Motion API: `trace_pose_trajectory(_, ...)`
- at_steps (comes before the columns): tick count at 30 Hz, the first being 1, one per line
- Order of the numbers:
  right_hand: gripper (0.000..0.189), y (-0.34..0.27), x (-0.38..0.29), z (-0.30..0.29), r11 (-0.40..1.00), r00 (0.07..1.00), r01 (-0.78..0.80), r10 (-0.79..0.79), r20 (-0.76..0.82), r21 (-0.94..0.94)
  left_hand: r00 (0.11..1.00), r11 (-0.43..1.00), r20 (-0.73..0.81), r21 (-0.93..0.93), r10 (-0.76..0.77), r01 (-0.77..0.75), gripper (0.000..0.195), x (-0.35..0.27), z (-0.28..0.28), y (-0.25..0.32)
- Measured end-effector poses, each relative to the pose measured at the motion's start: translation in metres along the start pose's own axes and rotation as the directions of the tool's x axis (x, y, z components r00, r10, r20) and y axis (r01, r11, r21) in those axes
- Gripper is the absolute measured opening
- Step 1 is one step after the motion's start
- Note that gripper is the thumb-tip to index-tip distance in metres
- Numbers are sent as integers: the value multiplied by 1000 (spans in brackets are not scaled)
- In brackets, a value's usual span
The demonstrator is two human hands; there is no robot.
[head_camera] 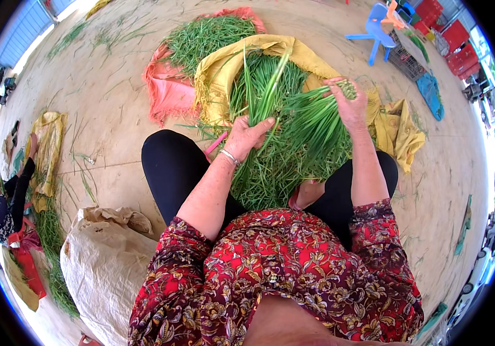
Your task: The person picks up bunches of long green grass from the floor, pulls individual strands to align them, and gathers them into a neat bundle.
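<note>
In my left hand [247,137] is a small bunch of long green stalks [267,97], probably chives, with pale ends pointing up and away from me. My right hand [352,104] grips a thicker bundle of the same greens [316,114]. The bundle's pale cut ends gather at the fingers, and its leaves hang down to the left. Below both hands, a loose heap of greens [269,177] lies on the floor between my legs. Just beyond, more greens [254,82] rest on a yellow woven sack [215,73].
A coral sack [171,97] under greens lies farther out. Left of me stands a full whitish woven sack [104,268]; another person [3,216] sits beyond it. A blue plastic chair [375,30] and a crate [403,56] stand at the upper right.
</note>
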State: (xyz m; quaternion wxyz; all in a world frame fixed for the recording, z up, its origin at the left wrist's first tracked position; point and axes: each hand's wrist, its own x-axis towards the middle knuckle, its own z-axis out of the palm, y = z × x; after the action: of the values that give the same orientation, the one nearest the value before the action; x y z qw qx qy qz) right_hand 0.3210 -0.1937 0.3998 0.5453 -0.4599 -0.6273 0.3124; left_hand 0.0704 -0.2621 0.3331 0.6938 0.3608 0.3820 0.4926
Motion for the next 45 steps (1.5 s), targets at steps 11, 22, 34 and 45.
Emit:
trace_pose_trajectory(11, 14, -23, -12, 10, 835, 962, -271, 224, 154, 479, 988, 999, -150, 42, 37, -31, 10, 11, -6, -9)
trace_pose_trajectory(22, 13, -30, -21, 29, 902, 953, -226, 127, 276, 368, 995, 990, -43, 116, 88, -83, 19, -4, 24, -1)
trace_pose_trajectory(34, 16, -22, -23, 39, 890, 958, -263, 194, 211, 372, 922, 880, -101, 353, 373, -317, 11, 7, 13, -30)
trace_pose_trajectory(45, 13, -17, -26, 47, 894, 953, -261, 180, 243, 364, 930, 850, -126, 460, 346, -255, 13, 3, 19, -22)
